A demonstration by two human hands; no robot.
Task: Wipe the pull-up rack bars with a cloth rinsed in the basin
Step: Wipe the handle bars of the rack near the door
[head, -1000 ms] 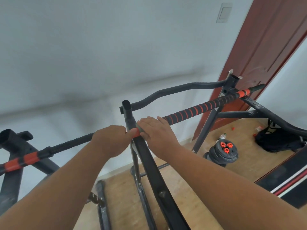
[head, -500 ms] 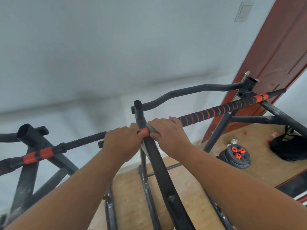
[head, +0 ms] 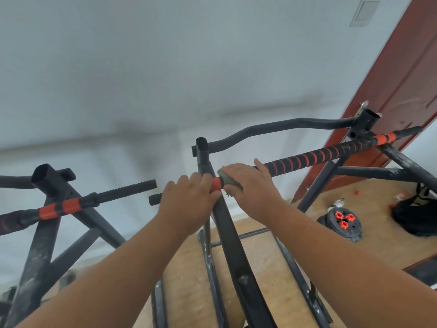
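Observation:
A black pull-up rack stands before me, and its black-and-orange wrapped bar (head: 314,157) runs up to the right. My right hand (head: 250,185) wraps a grey-green cloth (head: 228,179) round this bar beside the centre post (head: 204,159). My left hand (head: 189,204) grips the bar on the other side of the post, next to an orange band (head: 215,183). The bar's short black end (head: 155,200) sticks out to the left of my left hand. The basin is not in view.
A second ribbed bar with orange bands (head: 94,200) is on the left upright (head: 45,209). A curved black bar (head: 279,129) runs behind. On the wooden floor lie weight plates with orange nuts (head: 343,221) and a black bag (head: 418,214). A red-brown door (head: 402,91) is at right.
The view has shifted so the rack sits further right and lower. My right hand has slid a little to the right along the bar, exposing more of the orange band and the cloth.

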